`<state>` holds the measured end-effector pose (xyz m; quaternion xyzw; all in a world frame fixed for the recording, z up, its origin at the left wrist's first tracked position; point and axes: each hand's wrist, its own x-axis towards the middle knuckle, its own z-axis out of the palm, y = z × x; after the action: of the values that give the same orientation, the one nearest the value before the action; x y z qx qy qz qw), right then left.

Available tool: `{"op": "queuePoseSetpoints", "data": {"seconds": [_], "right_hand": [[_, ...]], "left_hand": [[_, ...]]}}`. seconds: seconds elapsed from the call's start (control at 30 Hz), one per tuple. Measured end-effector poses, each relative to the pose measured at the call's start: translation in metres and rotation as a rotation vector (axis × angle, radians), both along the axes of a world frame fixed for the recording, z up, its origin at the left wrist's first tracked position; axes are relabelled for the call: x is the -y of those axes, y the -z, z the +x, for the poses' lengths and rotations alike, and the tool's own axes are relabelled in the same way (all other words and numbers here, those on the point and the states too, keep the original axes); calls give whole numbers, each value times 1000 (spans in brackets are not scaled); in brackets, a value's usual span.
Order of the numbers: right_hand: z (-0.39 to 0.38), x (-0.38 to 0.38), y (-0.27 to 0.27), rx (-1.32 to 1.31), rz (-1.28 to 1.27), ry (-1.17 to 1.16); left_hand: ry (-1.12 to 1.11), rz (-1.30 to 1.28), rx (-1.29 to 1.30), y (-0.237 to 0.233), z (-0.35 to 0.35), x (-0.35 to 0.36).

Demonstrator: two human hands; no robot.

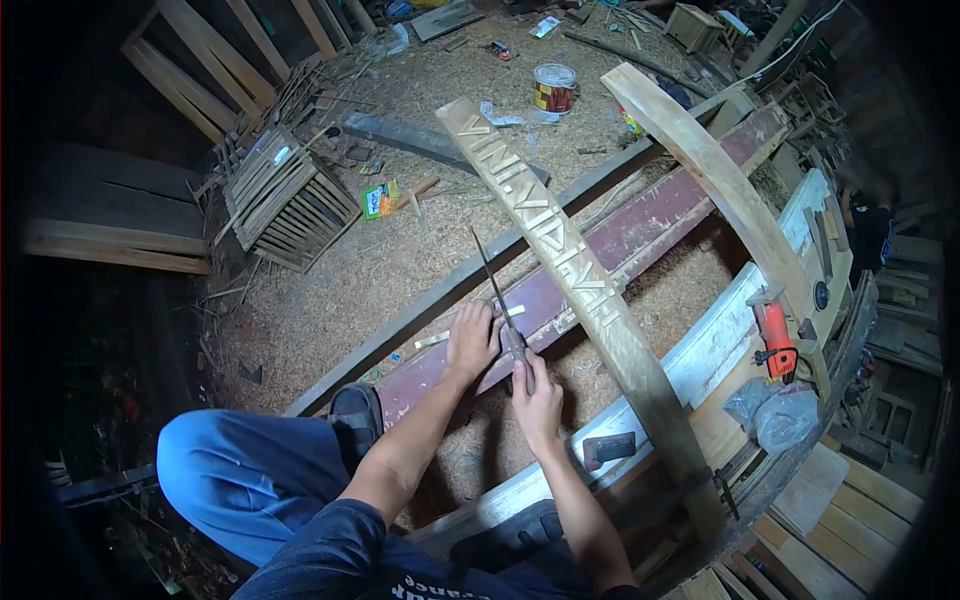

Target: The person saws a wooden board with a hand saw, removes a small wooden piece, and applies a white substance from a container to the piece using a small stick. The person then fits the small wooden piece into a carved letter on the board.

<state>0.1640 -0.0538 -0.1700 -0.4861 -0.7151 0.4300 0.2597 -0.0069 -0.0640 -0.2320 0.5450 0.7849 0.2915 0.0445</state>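
My right hand (538,400) is wrapped round the handle of a thin, long-bladed saw or knife (491,273), whose dark blade points up and away. Close beside it, my left hand (473,341) rests on the maroon board (410,385), near a small pale wood strip (433,340). Its fingers are bent over the work, and whatever lies under them is hidden. To the right, a long curved plank (625,345) with raised carved letters lies across the boards. A clamp (725,493) sits at its near end.
A second curved plank (715,170) lies at the right. Beyond it are a red power tool (775,340) and plastic bags (787,418). A dark block (609,449) lies on the white board. Farther off stand a can (554,88) and a slatted wooden crate (285,195). Another person (868,230) is at far right.
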Motion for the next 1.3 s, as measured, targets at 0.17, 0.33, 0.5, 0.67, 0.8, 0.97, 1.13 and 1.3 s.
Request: {"op": "queuePoseSetpoints", "data": {"seconds": [0.17, 0.33, 0.5, 0.67, 0.8, 0.97, 1.13, 1.3], "right_hand": [[-14, 7, 4, -13, -42, 87], [10, 19, 8, -90, 12, 60], [59, 37, -3, -37, -79, 50], [36, 50, -1, -99, 103, 176], [3, 20, -8, -138, 23, 199], [-12, 8, 20, -154, -26, 205], [-19, 4, 13, -112, 13, 167], [-12, 9, 15, 40, 51, 57]], "left_hand": [[-4, 1, 57, 4, -3, -4], [-29, 47, 89, 2, 0, -2], [32, 29, 22, 4, 0, -1], [2, 31, 27, 2, 2, -2], [-19, 60, 32, 2, 1, -2], [-9, 35, 51, 0, 1, -2], [-5, 56, 52, 3, 2, -2], [-26, 75, 75, 6, 1, -1]]}}
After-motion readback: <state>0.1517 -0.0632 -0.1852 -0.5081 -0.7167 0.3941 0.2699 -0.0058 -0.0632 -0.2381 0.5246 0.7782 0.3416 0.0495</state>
